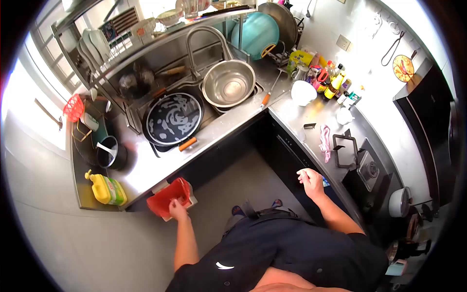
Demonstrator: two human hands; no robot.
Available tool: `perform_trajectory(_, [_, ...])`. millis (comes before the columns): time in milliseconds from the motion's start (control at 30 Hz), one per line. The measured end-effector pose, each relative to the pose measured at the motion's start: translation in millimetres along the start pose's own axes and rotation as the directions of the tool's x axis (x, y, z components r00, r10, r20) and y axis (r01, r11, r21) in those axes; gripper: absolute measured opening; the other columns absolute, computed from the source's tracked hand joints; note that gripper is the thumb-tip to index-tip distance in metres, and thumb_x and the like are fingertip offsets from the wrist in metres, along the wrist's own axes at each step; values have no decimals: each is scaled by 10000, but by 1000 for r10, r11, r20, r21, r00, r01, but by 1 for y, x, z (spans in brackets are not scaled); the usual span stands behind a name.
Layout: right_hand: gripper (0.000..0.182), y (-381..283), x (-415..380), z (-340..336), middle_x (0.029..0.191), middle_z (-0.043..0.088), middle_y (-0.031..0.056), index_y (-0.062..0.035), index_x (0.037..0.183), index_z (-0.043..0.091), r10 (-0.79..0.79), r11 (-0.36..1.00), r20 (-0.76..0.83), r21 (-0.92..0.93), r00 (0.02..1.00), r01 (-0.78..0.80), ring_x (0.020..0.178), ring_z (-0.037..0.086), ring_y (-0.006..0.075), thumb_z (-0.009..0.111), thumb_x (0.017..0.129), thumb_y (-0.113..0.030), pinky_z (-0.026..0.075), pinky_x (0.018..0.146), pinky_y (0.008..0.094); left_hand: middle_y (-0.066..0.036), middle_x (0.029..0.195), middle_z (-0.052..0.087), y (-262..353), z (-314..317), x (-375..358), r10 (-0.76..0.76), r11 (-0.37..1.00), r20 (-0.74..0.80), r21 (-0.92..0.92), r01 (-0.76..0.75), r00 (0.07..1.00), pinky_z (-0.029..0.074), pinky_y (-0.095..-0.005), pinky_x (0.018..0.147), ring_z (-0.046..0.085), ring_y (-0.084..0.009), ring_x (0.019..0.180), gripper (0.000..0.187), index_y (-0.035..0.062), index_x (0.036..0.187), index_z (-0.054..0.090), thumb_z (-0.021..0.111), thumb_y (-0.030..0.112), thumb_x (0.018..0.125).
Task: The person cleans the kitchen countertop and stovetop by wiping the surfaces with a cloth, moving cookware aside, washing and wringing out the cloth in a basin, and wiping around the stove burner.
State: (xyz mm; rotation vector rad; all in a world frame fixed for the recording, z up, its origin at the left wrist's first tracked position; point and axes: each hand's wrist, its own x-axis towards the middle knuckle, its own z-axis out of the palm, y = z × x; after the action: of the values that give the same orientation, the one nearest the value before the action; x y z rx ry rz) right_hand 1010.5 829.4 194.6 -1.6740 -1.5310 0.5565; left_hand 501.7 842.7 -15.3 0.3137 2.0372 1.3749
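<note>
Low at the tabletop's [141, 177] edge, my left hand [178, 209] reaches to the red bag [165, 197] lining a bin with a pale rim [193, 200]; I cannot tell whether my fingers grasp anything. My right hand [310, 181], loosely clenched with nothing visible in it, hangs near the opposite counter. The bag looks thin, light and soft, likely to crumple or tear under a hard pull; the rim, seemingly stiff, looks the steadier place to take hold. Above, a wide pan [175, 119] pokes its orange handle [188, 144] out toward the edge, a likely snag for a rising arm. A yellow jug [108, 190] stands at the corner, beyond it a dark pot [112, 152]; a metal basin [228, 83] sits at the sink.
</note>
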Motion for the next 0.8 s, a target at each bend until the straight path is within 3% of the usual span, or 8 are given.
perform_trajectory(133, [206,-7,13,4,674,639,89,-21,872,660,-31,998,0,-51,1000,31,585,638,192,547,984,-152,504,565,311,-27,768,600,26,-1,-46,-118,992,38,42,116,992,331,-250,373,471,-112,452,217,72,1040,621,532,267,1006])
perform_trajectory(300, [187,-9,42,13,660,621,96,-30,861,653,-155,986,-37,-68,987,152,580,628,219,564,970,-153,491,568,334,-14,750,588,44,-2,-56,-50,999,71,7,50,996,317,-233,365,464,-94,446,209,70,1030,624,532,256,1006])
perform_trajectory(533, [86,7,89,39,643,619,73,-32,918,642,-213,977,-47,11,976,214,556,620,178,612,948,-107,478,543,309,-36,760,620,90,10,-48,260,957,17,-139,-255,965,425,-216,469,538,-87,529,155,2,1015,622,584,150,985])
perform_trajectory(633, [79,16,115,52,634,615,65,-33,938,648,-221,974,-21,45,975,221,545,616,169,619,949,-106,474,532,303,-41,791,634,171,27,-56,435,900,35,-31,-434,900,415,-223,453,547,-76,563,173,-13,1035,631,597,148,979])
perform_trajectory(700, [79,21,133,58,655,617,84,-45,957,651,-211,972,-22,103,977,213,573,625,213,632,941,-121,486,556,325,-62,825,655,237,45,-59,490,871,41,-54,-488,871,476,-227,549,604,-101,676,182,-27,1057,637,605,132,973])
perform_trajectory(733, [100,28,144,61,659,615,84,-44,982,657,-200,974,2,111,980,198,570,620,204,629,949,-135,487,560,321,-89,879,675,258,56,-42,744,667,13,37,-744,668,521,-253,698,640,-140,787,181,-29,1077,639,610,111,966])
perform_trajectory(767, [119,30,156,63,668,617,86,-41,993,657,-196,971,25,147,980,191,570,617,196,619,962,-150,487,563,316,-111,931,684,308,69,-51,947,317,30,77,-945,320,520,-282,814,649,-163,885,162,-25,1066,643,608,98,966])
perform_trajectory(800, [133,29,166,62,671,615,88,-37,1008,658,-163,974,50,165,985,153,570,614,188,603,976,-155,484,561,310,-95,943,677,352,80,-60,965,250,57,92,-964,255,520,-276,761,629,-133,839,158,-20,1074,647,605,86,964])
